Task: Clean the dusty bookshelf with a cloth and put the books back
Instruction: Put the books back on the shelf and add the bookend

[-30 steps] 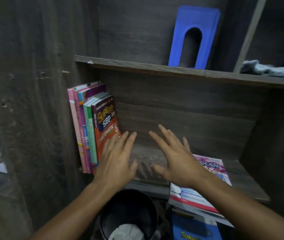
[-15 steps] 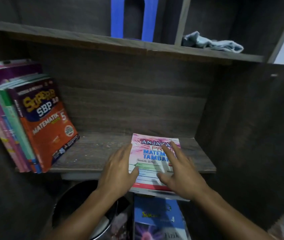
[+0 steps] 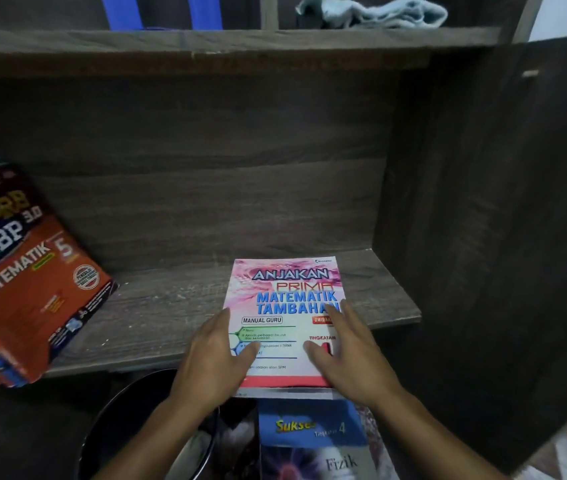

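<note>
Currently we log the pink maths book (image 3: 282, 306) lying flat, cover up, on the lower shelf (image 3: 157, 317), right of centre. Its long axis runs front to back, with the title end toward the back panel and the near edge jutting past the shelf front. We note the left hand (image 3: 213, 362) with straight fingers along the book's left edge and its thumb on the cover, the right hand (image 3: 351, 355) flat on the cover's right side, neither curled round it; the cloth (image 3: 372, 13) lies on the shelf above.
</note>
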Motion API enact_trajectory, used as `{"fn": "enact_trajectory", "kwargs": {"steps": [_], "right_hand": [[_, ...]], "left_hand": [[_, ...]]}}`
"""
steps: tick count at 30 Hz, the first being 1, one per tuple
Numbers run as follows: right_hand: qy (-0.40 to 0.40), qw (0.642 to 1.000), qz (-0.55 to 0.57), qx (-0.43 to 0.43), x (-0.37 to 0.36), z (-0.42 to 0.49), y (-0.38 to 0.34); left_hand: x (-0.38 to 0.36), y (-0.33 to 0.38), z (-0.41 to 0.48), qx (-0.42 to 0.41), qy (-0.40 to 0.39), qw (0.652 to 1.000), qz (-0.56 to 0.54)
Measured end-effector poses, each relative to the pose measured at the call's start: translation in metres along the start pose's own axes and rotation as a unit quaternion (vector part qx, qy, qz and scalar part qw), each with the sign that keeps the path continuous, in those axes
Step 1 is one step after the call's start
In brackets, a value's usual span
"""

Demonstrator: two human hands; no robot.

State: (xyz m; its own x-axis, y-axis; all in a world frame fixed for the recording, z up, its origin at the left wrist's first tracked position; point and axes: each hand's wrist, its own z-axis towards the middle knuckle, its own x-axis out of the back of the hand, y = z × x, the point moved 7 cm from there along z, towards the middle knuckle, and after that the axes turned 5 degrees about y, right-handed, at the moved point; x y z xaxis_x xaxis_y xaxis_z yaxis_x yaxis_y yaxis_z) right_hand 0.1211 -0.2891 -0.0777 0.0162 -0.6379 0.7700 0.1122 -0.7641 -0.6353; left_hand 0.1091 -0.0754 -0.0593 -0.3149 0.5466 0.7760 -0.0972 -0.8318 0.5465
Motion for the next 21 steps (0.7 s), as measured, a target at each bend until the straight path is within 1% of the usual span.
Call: {"fn": "enact_trajectory", "kwargs": {"steps": [4,7,11,15,16,21], "right_hand": [[0.014,1.0,0.005,-0.012,0.001,0.003,-0.001],[0.044,0.998,0.019,-0.037,0.003,0.003,0.0],[0.063,0.98,0.147,-0.122,0.004,0.001,0.01],[0.077,0.96,0.226,-0.149,0.002,0.005,0.019],[0.07,0.954,0.249,-0.155,0.002,0.004,0.019],[0.048,0.935,0.306,-0.174,0.002,0.002,0.026]], "left_hand": [[-0.001,-0.01,0.001,0.037,0.007,0.999,0.01],[-0.001,-0.018,0.002,0.061,0.02,0.998,0.001],[-0.001,-0.026,0.004,0.095,0.006,0.995,0.009],[-0.004,-0.035,0.006,0.141,-0.028,0.989,0.019],[-0.004,-0.035,0.007,0.147,-0.039,0.988,0.019],[-0.001,-0.025,0.007,0.148,-0.07,0.986,-0.012]]}}
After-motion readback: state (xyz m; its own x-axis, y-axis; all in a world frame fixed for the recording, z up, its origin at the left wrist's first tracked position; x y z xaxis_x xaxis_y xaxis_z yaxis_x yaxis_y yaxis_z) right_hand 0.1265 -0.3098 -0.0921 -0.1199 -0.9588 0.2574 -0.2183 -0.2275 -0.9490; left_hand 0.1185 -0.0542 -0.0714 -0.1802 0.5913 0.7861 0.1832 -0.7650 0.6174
